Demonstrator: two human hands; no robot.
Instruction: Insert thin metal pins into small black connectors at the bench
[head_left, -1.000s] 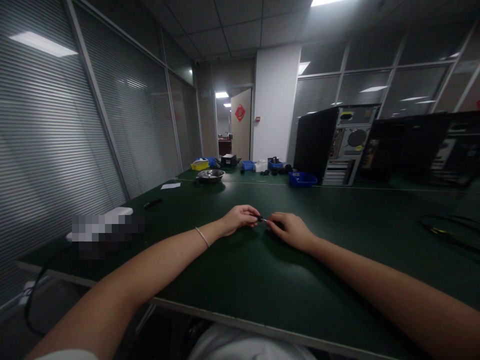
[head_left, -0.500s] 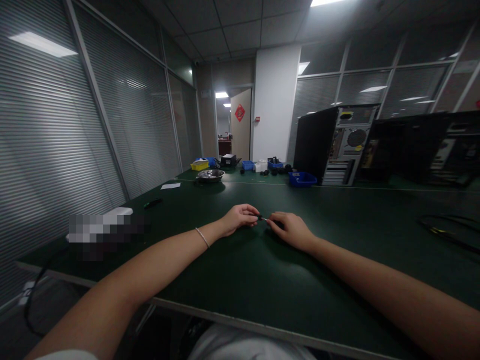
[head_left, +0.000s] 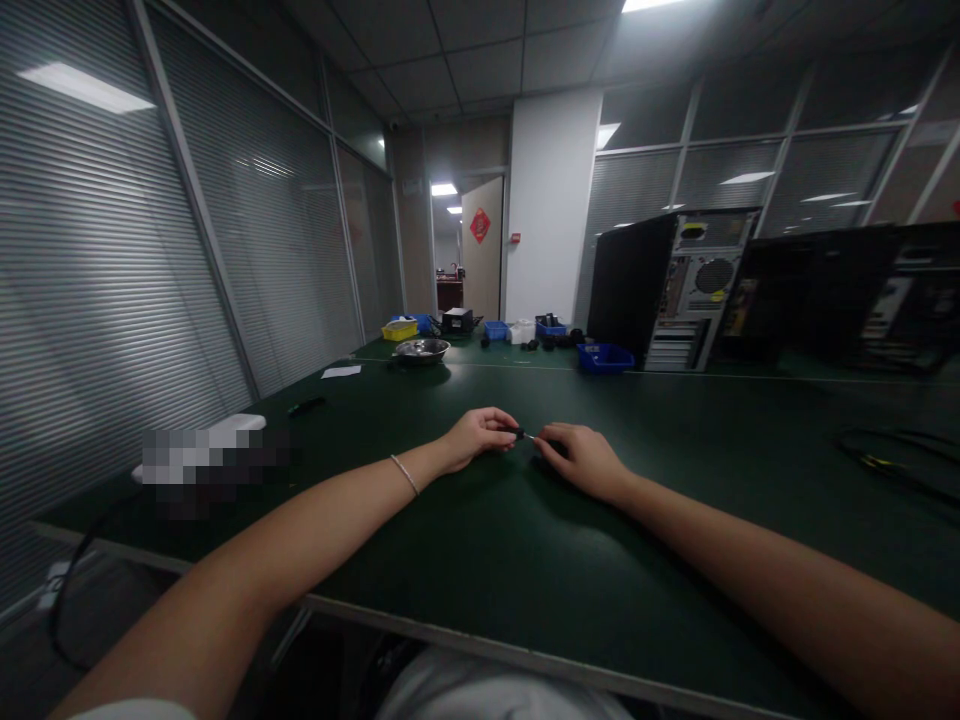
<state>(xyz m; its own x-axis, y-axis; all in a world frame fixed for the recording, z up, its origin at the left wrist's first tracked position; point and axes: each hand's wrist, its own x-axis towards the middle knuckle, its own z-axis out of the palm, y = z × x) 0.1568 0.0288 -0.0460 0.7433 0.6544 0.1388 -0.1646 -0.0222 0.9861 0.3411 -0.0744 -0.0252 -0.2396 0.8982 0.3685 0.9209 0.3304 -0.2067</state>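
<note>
Just over the green tabletop (head_left: 465, 560), my left hand (head_left: 478, 438) pinches a small black part (head_left: 519, 433) between thumb and fingers. It is too small to tell its kind. My right hand (head_left: 581, 458) is closed on a thin tool with a slim metal shaft (head_left: 529, 437), like a small screwdriver. The shaft's tip points left and meets the black part. Most of the tool's handle is hidden in my right fingers.
A metal bowl (head_left: 421, 350), a yellow tray (head_left: 399, 329) and a blue bin (head_left: 604, 358) stand towards the back. A computer tower (head_left: 671, 290) is at the back right. Black cables (head_left: 900, 455) lie right. A green-black tool (head_left: 306, 406) and white paper (head_left: 341, 372) lie left.
Both hands keep nearly the same place and grip. No clear movement of the part or the tool shows.
</note>
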